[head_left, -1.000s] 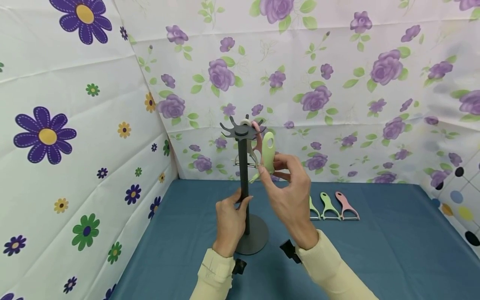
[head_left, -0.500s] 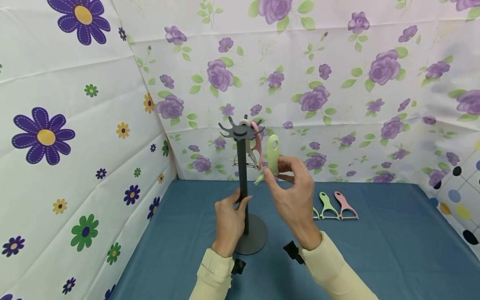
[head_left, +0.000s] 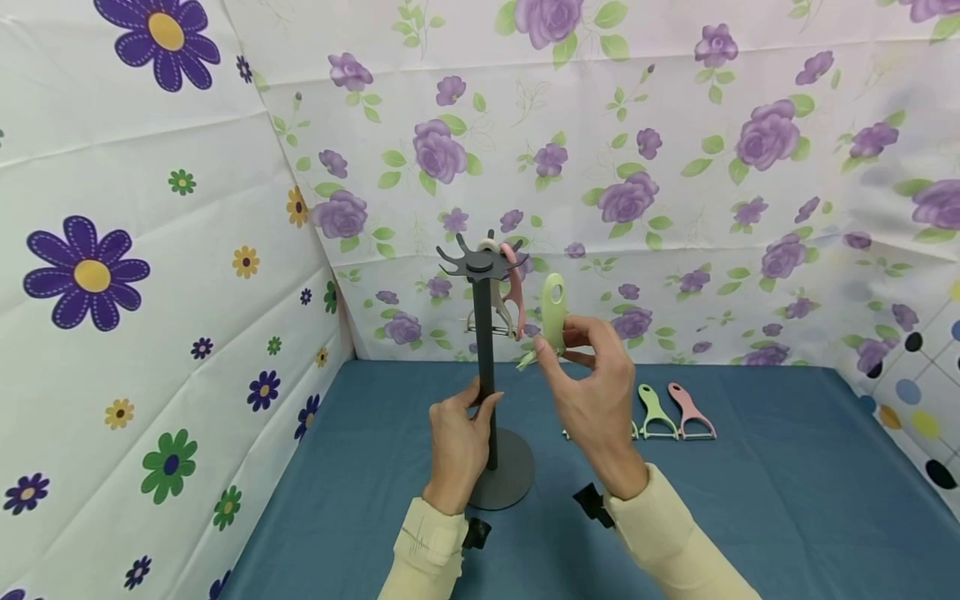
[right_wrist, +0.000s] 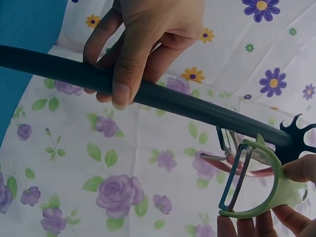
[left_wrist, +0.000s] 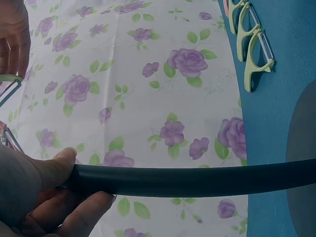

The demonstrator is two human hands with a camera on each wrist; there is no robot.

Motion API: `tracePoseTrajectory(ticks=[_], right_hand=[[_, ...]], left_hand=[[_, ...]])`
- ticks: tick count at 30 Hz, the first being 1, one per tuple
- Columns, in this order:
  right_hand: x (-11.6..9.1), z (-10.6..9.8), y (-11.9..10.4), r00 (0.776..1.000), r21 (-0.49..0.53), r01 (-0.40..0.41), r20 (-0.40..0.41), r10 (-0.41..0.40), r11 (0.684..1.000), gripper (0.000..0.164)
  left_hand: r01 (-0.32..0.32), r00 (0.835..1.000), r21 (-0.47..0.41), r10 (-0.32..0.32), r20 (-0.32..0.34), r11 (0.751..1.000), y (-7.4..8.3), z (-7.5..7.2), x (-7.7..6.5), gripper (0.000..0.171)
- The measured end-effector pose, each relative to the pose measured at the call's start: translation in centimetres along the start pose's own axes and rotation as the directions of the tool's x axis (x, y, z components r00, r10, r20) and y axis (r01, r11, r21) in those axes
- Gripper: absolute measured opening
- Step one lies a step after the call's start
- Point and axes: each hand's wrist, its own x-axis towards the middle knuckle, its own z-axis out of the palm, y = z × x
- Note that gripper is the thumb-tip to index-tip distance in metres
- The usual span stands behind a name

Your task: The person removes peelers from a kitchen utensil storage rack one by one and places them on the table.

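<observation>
**Green peeler (head_left: 553,312) held up next to a dark stand (head_left: 485,350)**

In the head view, the stand was gripped by the pole in the left hand (head_left: 459,442), with thumb and fingers closed round it. The green peeler was pinched near its lower end by the right hand (head_left: 596,387), handle up, just to the right of the hooked top (head_left: 487,268) and not touching it. A pink peeler (head_left: 517,292) and a greyish peeler (head_left: 501,310) were hung up there. A row of peelers (head_left: 650,402) was laid out on the blue cloth (head_left: 787,467), partly hidden by the right hand.

In the left wrist view, the pole was seen clamped between thumb and fingers, and part of that row was caught in the upper right corner.

In the right wrist view, the green peeler's blade (right_wrist: 233,176) was turned to the camera, with its body pinched between thumb and fingers. The hung peelers were partly covered by it.
</observation>
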Motion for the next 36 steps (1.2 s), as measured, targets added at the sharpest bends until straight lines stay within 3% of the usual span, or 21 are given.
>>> tracePoseTrajectory(ticks=[36], right_hand=[[-0.3, -1.7, 2.6, 0.997, -0.033, -0.073, -0.017, 0.073, 0.997, 0.034]], left_hand=[[0.04, 0.999, -0.007, -0.039, 0.018, 0.999, 0.0, 0.0, -0.1, 0.029]])
